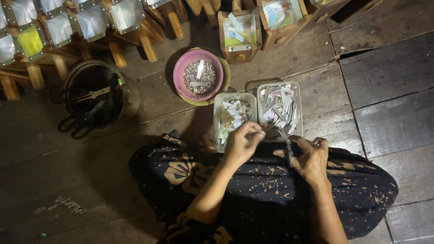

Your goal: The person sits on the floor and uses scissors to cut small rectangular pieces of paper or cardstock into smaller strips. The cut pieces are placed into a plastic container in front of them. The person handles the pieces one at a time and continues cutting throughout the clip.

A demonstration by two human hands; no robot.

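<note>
Head view: I watch paper strips being cut over a dark patterned lap.
Left hand [242, 142] pinches a strip [261, 132]; right hand [311, 158] grips scissors [285, 143]. Both clear tubs [253, 110] already hold many cut strips; I can't tell how much stock remains.

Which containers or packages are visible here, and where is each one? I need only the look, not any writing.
Two clear plastic tubs, square, side by side before the lap, holding pale paper strips.
Pink bowl, round, beyond the tubs, holding small silvery pieces.
Dark round bucket, far left, holding scissors.
Wooden boxes, along the top edge.
No labels, signs or screens.
</note>
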